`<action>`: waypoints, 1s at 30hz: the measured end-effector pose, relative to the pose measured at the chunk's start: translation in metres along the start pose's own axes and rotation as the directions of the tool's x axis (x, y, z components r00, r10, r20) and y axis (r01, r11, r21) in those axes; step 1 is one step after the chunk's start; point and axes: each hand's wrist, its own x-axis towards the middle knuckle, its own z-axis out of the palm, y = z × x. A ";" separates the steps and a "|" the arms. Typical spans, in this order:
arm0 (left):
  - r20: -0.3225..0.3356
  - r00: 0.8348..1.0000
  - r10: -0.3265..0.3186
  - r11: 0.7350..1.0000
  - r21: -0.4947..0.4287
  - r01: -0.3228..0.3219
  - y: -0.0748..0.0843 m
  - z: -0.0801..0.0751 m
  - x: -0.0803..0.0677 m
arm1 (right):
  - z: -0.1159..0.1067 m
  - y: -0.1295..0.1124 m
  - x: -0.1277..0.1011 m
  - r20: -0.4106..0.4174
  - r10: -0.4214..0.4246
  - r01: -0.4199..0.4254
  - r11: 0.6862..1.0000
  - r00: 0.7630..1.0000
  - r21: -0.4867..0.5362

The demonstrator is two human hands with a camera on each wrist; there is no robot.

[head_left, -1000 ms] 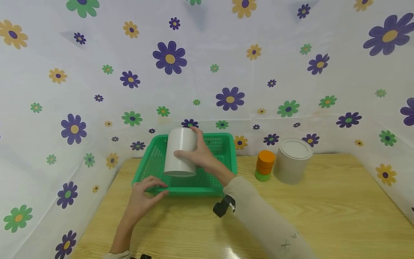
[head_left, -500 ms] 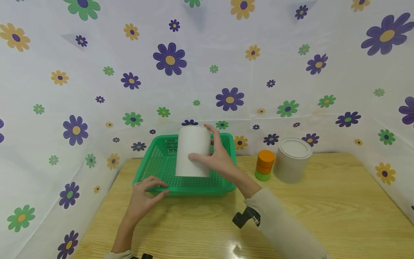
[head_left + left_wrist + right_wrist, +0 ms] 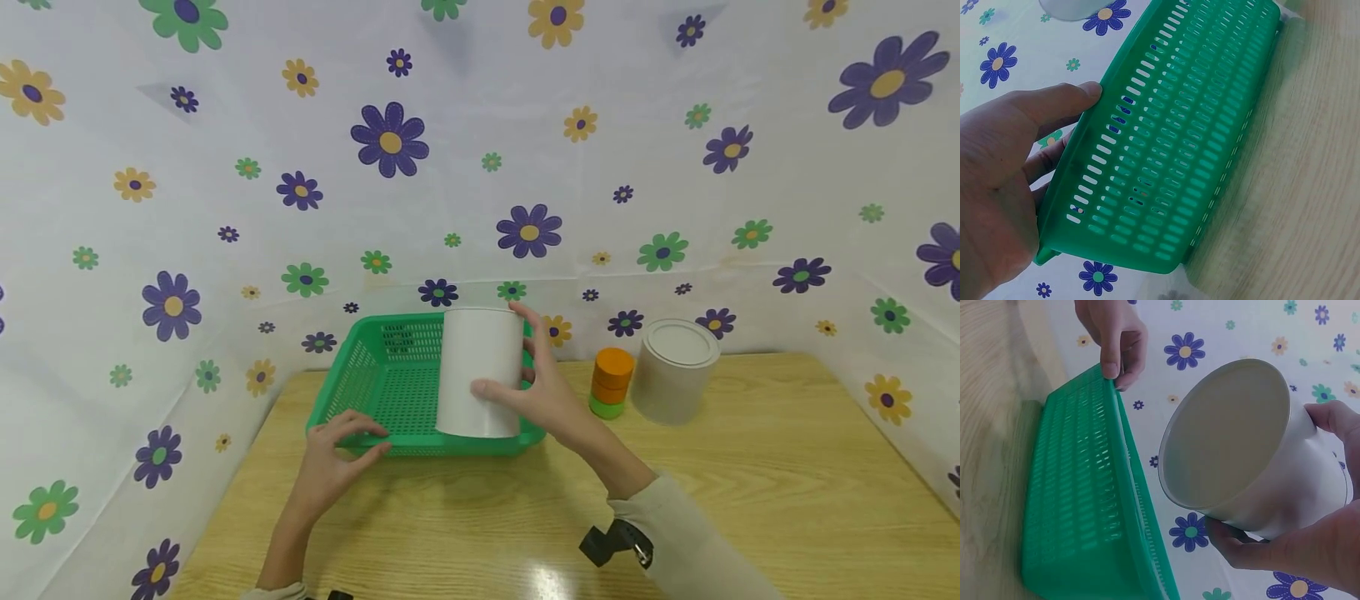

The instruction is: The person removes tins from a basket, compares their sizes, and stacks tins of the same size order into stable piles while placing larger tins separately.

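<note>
The left hand (image 3: 333,454) pinches the basket (image 3: 390,392) by its near rim, the right hand (image 3: 543,392) grips the can (image 3: 480,371) aloft over its right edge, seemingly mid-removal, so next comes a steady set-down on the table (image 3: 750,483).

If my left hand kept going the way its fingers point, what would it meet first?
Probably nothing new: the left hand already grips the green basket's near rim, so the basket itself lies first in line.
</note>
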 end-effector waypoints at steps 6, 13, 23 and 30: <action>-0.006 0.999 0.040 0.999 0.017 -0.040 0.000 -0.003 -0.002 | -0.006 0.006 -0.014 -0.020 -0.039 0.039 0.999 0.999 -0.004; 0.003 0.999 0.038 0.999 0.009 -0.038 -0.002 -0.003 -0.002 | -0.019 0.013 -0.039 -0.067 -0.079 0.073 0.994 0.995 -0.078; 0.020 1.000 0.013 1.000 -0.005 -0.012 0.000 -0.002 0.000 | -0.049 0.017 -0.072 -0.117 -0.135 0.119 0.984 0.984 -0.134; 0.009 1.000 -0.009 1.000 -0.015 0.010 -0.001 -0.001 -0.001 | -0.071 0.020 -0.103 -0.165 -0.155 0.118 0.969 0.974 -0.215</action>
